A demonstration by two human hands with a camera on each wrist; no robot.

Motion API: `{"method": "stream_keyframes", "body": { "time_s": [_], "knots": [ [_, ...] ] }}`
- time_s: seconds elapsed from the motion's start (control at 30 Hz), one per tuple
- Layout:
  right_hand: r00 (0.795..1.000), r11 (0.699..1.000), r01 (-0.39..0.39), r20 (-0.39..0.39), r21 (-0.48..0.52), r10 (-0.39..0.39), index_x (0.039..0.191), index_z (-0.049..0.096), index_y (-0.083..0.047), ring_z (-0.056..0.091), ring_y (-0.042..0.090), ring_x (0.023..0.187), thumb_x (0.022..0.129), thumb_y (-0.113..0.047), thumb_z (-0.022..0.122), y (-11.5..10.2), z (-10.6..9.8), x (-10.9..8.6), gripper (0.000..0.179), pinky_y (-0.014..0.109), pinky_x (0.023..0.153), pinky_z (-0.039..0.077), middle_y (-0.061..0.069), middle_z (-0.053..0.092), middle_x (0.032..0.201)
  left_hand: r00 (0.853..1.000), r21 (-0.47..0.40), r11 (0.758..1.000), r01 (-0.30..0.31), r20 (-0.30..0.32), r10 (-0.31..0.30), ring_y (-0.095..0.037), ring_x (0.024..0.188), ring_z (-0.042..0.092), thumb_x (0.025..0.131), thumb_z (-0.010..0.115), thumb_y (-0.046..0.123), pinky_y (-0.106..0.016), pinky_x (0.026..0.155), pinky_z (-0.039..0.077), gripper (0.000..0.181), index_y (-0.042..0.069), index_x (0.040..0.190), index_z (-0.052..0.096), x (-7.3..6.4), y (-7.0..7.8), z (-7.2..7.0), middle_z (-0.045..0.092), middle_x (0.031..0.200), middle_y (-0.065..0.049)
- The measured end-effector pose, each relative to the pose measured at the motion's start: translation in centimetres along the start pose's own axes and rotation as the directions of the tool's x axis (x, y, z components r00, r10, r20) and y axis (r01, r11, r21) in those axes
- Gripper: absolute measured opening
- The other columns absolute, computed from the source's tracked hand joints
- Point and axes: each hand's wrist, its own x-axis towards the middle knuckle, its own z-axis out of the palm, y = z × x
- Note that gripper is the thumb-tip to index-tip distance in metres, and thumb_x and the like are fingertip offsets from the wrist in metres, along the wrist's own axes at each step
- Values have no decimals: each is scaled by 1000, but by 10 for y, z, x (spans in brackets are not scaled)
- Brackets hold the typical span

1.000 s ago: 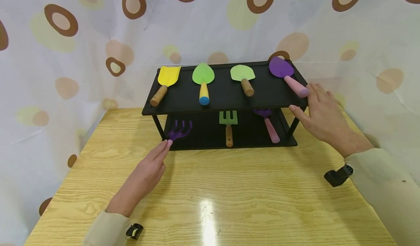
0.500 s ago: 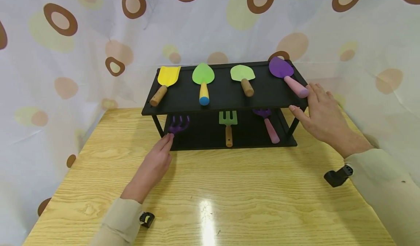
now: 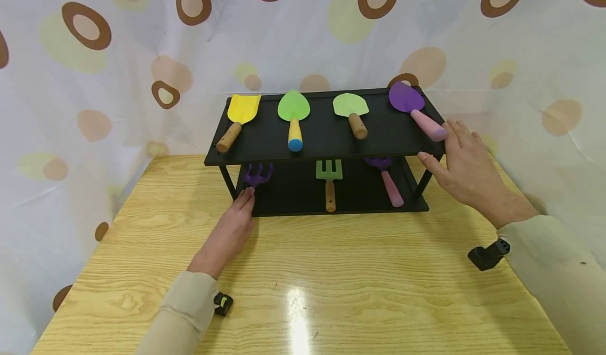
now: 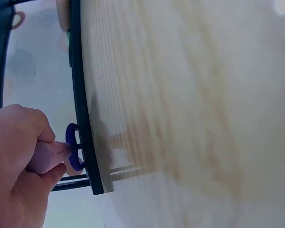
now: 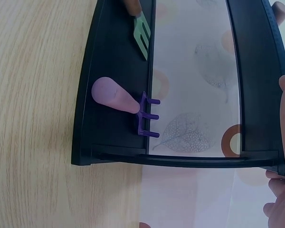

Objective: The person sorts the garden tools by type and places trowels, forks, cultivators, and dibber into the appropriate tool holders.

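In the head view my left hand (image 3: 231,227) reaches into the left end of a two-tier black rack (image 3: 326,142). It pinches the pink handle of a small purple hand rake (image 3: 258,177), whose tines point to the back over the lower shelf. The left wrist view shows thumb and fingers around the pink handle (image 4: 50,154). My right hand (image 3: 468,173) grips the rack's right front corner, thumb on the front edge and fingers over the side, beside the pink-handled purple trowel (image 3: 406,98).
On the lower shelf lie a green fork (image 3: 330,179) and another pink-handled purple rake (image 3: 392,188). The top shelf bears a yellow shovel (image 3: 243,110), a green trowel (image 3: 293,108) and a pale green trowel (image 3: 350,105). A patterned curtain (image 3: 284,39) hangs behind the wooden table (image 3: 360,276).
My left hand has moved forward and slightly right, carrying the purple rake deeper over the lower shelf. The right hand stays at the rack's corner.
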Motion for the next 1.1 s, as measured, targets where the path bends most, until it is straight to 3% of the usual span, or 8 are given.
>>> {"method": "stream_keyframes", "body": {
  "time_s": [0.27, 0.53, 0.83, 1.1],
  "knots": [
    [1000, 1000, -5, 1, 3, 5, 153, 12, 13, 8, 46, 152, 103, -52, 38, 0, 0, 0, 86, 61, 124, 2, 32, 12, 161, 995, -8, 999, 45, 94, -44, -42, 138, 45, 93, 54, -10, -48, 113, 41, 44, -19, 135, 46, 9, -2, 6, 43, 148, -31],
    [1000, 1000, -8, 4, 6, 8, 154, 11, 12, 7, 45, 152, 102, -52, 38, 1, 0, 0, 87, 61, 124, 2, 32, 11, 162, 969, -111, 982, 150, 215, -124, -46, 144, 32, 98, 55, -1, -51, 116, 35, 51, -19, 143, 36, 19, -2, 9, 29, 156, -33],
    [1000, 1000, -6, -1, 2, 6, 153, 11, 13, 8, 46, 152, 103, -52, 38, 1, 0, 1, 86, 61, 124, 2, 33, 12, 161, 953, -146, 971, 187, 267, -144, -47, 148, 22, 100, 54, 6, -53, 119, 29, 59, -19, 147, 27, 23, -5, 12, 19, 159, -32],
    [1000, 1000, -4, -1, -2, 4, 153, 11, 13, 9, 47, 151, 102, -51, 41, 1, 1, 2, 87, 62, 123, 3, 34, 13, 160, 934, -237, 937, 257, 310, -178, -41, 152, 12, 101, 55, 12, -51, 122, 23, 67, -13, 152, 20, 25, -7, 14, 12, 163, -27]
  ]
}}
